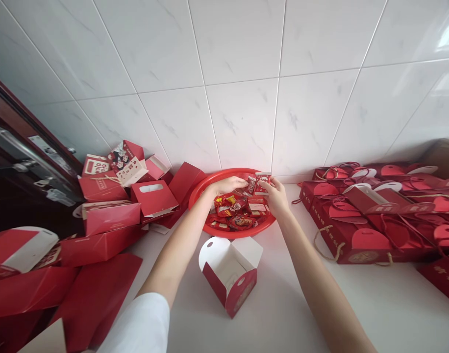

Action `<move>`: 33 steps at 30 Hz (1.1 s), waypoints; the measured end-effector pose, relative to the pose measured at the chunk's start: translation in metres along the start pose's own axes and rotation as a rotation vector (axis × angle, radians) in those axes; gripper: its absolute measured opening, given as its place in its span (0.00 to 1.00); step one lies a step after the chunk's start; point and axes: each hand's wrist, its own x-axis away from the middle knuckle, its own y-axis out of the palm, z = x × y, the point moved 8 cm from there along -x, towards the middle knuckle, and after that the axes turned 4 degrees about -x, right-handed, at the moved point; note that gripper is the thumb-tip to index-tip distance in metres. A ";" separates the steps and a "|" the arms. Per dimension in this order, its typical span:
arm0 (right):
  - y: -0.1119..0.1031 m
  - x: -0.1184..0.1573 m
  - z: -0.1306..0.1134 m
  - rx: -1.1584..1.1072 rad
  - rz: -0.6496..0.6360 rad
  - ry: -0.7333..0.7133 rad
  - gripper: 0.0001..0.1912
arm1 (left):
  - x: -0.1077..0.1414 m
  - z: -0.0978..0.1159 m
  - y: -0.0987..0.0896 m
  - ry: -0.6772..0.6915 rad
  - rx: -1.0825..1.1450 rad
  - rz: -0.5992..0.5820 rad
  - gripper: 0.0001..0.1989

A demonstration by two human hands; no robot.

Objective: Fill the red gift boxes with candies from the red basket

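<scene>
Both of my hands are over a round red plastic basket [198, 196] filled with wrapped candies [234, 210]. My right hand [278, 196] pinches a red-and-white candy packet [263, 183] at the basket's right side. The fingers of my left hand [228, 186] are closed at the edge of a smaller red wrapped candy [251, 186], just left of that packet. In front of the basket stands a small red gift box [242, 294], its white inside showing and its top flaps spread. Its floor is bare.
Red unfilled-looking boxes and folded card [110, 218] are heaped on the left, beside a dark door with a metal handle [14, 144]. Rows of closed red gift boxes with rope handles [367, 220] stand on the right. A tiled wall [242, 122] rises behind the white tabletop [283, 299].
</scene>
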 end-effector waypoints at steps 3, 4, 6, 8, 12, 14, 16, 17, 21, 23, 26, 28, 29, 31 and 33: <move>0.002 0.001 0.000 -0.033 -0.014 0.007 0.15 | 0.001 0.005 -0.001 0.044 0.033 0.014 0.21; 0.002 0.001 -0.001 -0.041 -0.012 0.007 0.15 | 0.002 0.007 -0.001 0.058 0.036 0.017 0.22; 0.001 0.001 -0.001 -0.047 -0.001 0.007 0.15 | 0.003 0.009 -0.001 0.076 -0.007 0.030 0.24; 0.001 0.001 0.000 -0.045 0.005 0.007 0.15 | 0.005 0.010 -0.002 0.081 -0.083 0.063 0.25; 0.002 0.001 0.000 -0.035 -0.031 0.002 0.17 | 0.007 0.013 -0.006 0.098 -0.181 0.091 0.26; 0.002 0.001 0.001 -0.021 -0.040 0.001 0.17 | 0.008 0.012 -0.010 0.097 -0.212 0.064 0.26; 0.002 0.001 0.001 -0.007 -0.035 0.005 0.17 | 0.009 0.005 -0.019 0.046 -0.266 0.062 0.25; 0.001 0.001 0.001 -0.002 -0.032 0.007 0.16 | 0.010 -0.002 -0.025 -0.007 -0.320 0.070 0.23; 0.001 0.001 0.002 0.000 -0.024 0.014 0.15 | 0.014 -0.034 -0.048 -0.213 -0.548 0.089 0.14; 0.001 0.000 0.003 -0.002 -0.018 0.021 0.15 | 0.014 -0.046 -0.050 -0.248 -0.582 0.077 0.12; 0.001 0.000 0.003 0.005 -0.024 0.017 0.15 | 0.012 -0.060 -0.045 -0.274 -0.620 0.051 0.13; 0.001 0.001 0.003 0.007 -0.029 0.018 0.15 | 0.009 -0.066 -0.039 -0.282 -0.642 0.032 0.16; 0.001 0.001 0.003 0.004 -0.027 0.025 0.15 | 0.007 -0.067 -0.036 -0.287 -0.654 0.021 0.19; 0.001 0.001 0.003 -0.015 -0.030 0.055 0.16 | 0.005 -0.071 -0.031 -0.314 -0.682 -0.005 0.25; 0.002 0.002 0.004 -0.053 -0.042 0.088 0.16 | 0.005 -0.074 -0.027 -0.356 -0.716 -0.043 0.29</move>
